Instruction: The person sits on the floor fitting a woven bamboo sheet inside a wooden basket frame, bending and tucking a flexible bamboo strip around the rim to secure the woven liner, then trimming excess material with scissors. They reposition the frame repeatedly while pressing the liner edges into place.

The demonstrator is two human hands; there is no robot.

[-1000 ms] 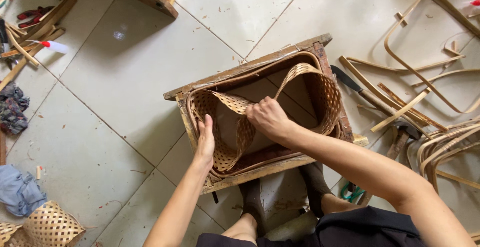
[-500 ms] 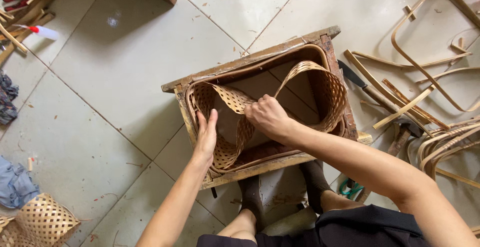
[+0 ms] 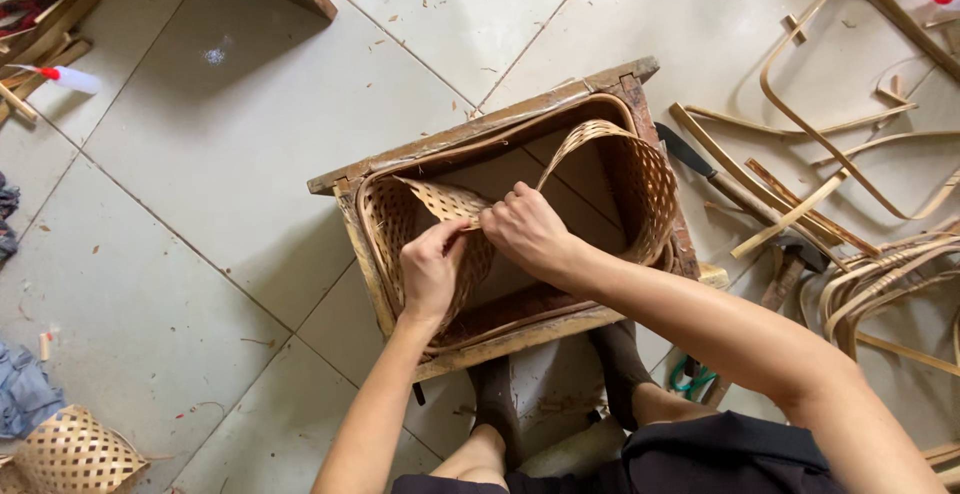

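Both my hands at frame centre | left hand (image 3: 432,272) and right hand (image 3: 527,231) pinch woven bamboo strip (image 3: 440,216) | strip's long axis runs left-right inside wooden frame mould (image 3: 480,129) | hands equally near

- Wooden frame mould (image 3: 480,134), rectangular and open-topped, sits on the tiled floor (image 3: 250,154).
- Woven bamboo strip (image 3: 630,169), open lattice weave, lines the inside of the frame and curls up at both ends.
- Left hand (image 3: 432,272) pinches the weave at the left inner side, fingers curled over its top edge.
- Right hand (image 3: 528,232) grips the same edge just beside the left hand; the two hands touch.
- Feet in dark socks (image 3: 495,404) rest against the near side of the frame.
- Knife (image 3: 700,169) lies right of the frame, near the bent bamboo strips (image 3: 850,154).
- Small woven basket piece (image 3: 75,454) at bottom left.
- White bottle with red tip (image 3: 65,78) at far left.
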